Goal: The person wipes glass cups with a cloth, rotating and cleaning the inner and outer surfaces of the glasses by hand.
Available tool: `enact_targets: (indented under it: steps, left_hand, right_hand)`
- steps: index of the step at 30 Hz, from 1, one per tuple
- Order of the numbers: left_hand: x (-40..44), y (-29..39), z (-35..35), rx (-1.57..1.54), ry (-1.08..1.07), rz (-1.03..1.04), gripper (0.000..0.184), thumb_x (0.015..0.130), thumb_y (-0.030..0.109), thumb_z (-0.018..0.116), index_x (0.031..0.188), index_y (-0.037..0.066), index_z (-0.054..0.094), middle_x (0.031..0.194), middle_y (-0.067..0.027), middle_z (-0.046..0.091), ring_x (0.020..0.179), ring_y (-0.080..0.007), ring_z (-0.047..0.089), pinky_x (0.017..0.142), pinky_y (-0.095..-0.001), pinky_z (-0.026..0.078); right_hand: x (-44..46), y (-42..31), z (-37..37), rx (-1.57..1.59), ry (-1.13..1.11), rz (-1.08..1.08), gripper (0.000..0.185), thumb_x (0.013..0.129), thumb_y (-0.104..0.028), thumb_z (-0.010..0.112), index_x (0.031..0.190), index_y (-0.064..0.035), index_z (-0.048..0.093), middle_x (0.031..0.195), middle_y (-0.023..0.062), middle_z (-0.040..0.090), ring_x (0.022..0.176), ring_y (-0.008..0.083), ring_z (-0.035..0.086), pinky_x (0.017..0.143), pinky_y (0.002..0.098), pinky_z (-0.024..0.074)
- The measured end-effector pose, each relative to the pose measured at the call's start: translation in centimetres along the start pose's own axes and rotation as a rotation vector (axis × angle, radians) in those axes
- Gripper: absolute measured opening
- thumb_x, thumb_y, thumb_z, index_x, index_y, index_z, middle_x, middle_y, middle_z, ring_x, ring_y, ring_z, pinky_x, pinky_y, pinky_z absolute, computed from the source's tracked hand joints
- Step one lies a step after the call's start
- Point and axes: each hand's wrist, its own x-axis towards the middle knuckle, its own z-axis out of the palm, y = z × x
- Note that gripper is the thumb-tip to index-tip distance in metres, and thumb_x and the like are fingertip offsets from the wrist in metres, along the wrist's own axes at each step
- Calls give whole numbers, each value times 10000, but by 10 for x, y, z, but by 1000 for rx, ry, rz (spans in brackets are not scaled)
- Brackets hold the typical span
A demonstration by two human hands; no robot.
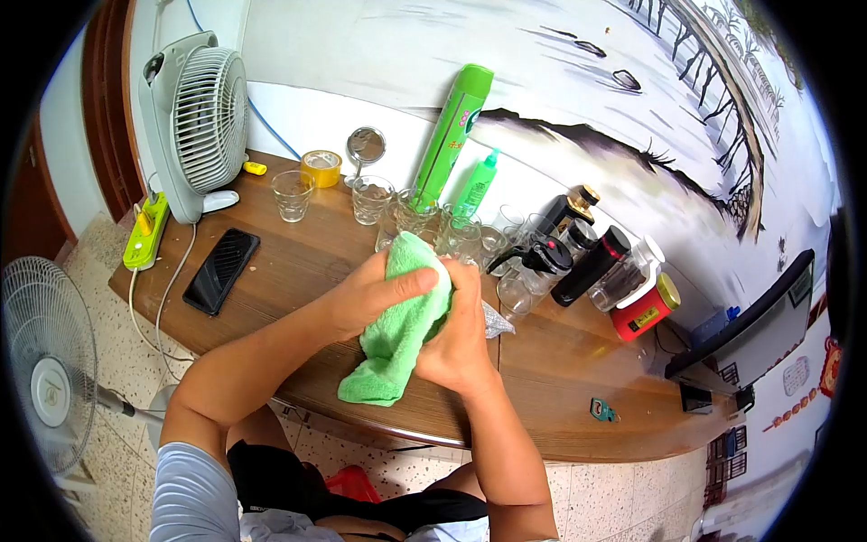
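Observation:
A green cloth (pixel 395 339) is bunched between my two hands above the wooden table (pixel 316 361). My left hand (pixel 368 294) presses its left side, with the thumb lying across the top. My right hand (pixel 456 334) wraps round its right side. Whether anything is inside the cloth cannot be seen. Just beyond my hands stand several clear glasses (pixel 461 237), partly hidden by the cloth. Two more glasses stand further left, one (pixel 293 197) apart from the group and one (pixel 371 200) near a small round mirror (pixel 366 146).
A box fan (pixel 209 117), power strip (pixel 147 233) and black phone (pixel 221 271) are on the left. Behind the glasses stand a tall green can (pixel 454 135) and green bottle (pixel 476 185). Black-lidded jug (pixel 542 257), black flask (pixel 591 266) and red jar (pixel 646 309) stand right.

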Motion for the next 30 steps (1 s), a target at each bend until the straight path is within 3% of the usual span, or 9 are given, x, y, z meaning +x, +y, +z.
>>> enact_targets:
  steps: [7,12,17,21,24,27,30]
  left_hand:
    - [5,-2,-4,-188,105,12,697,1119,600,427,1507,23,472,1442,-129,606,1308,-213,612,1126,-398,502]
    - [5,-9,-1,37,199,80,697,1120,504,516,1600,27,349,1457,-111,575,1324,-191,573,1155,-374,463]
    - [1,-16,1,518,159,208,798,1086,346,656,1662,21,210,1474,-81,527,1322,-158,526,1163,-362,436]
    - [0,-3,8,83,173,77,765,1071,383,669,1634,27,293,1471,-95,551,1328,-174,557,1156,-390,461]
    - [0,3,4,-326,48,5,675,1094,512,571,1556,36,443,1425,-111,608,1291,-187,606,1138,-401,489]
    - [0,12,12,-302,23,4,673,1110,614,436,1461,54,559,1365,-117,657,1245,-191,640,1113,-387,511]
    - [4,4,1,-143,119,-21,682,1118,625,393,1425,51,597,1315,-106,673,1229,-179,642,1099,-353,512]
  right_hand:
    - [-3,3,3,-30,-26,-26,1004,603,-18,887,1481,-45,400,1288,241,537,1205,489,544,1220,611,376]
    - [-5,-1,6,-127,-44,86,1128,612,4,878,1585,-3,306,1330,283,521,1228,506,529,1134,586,434]
    - [-7,5,9,-123,31,-30,1206,650,3,870,1645,54,189,1405,304,502,1299,497,498,1114,557,429]
    - [-2,-3,7,-125,111,-99,1230,654,-33,883,1647,53,162,1459,303,475,1330,484,486,1136,547,420]
    - [-1,-7,7,-85,123,-20,1262,642,-68,896,1648,50,144,1487,294,459,1341,471,483,1149,537,418]
    - [-3,-5,5,-26,78,71,1260,624,-90,904,1639,36,168,1466,275,489,1313,453,512,1149,518,423]
    - [-4,-5,2,-7,61,112,1202,628,-68,895,1620,34,225,1436,267,516,1276,446,540,1136,510,432]
